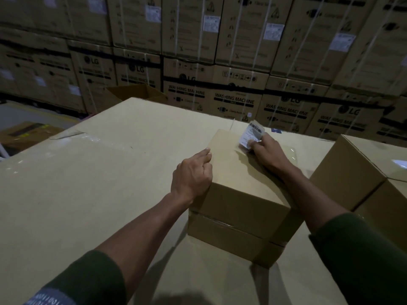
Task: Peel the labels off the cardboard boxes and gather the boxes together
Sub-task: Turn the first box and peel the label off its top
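Dim warehouse; stacked washing-machine cartons wall the back; grey floor at left.

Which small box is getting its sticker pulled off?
The small box in the middle, held by the left hand. The right hand pinches its label. The box at the right goes untouched.

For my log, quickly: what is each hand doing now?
Left hand: open, fingers resting on the box.
Right hand: pinching the label, partly peeled off the box.

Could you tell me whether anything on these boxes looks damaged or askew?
Only the white barcode label: it stands curled up off the small brown cardboard box, pinched by the right hand. No damage shows.
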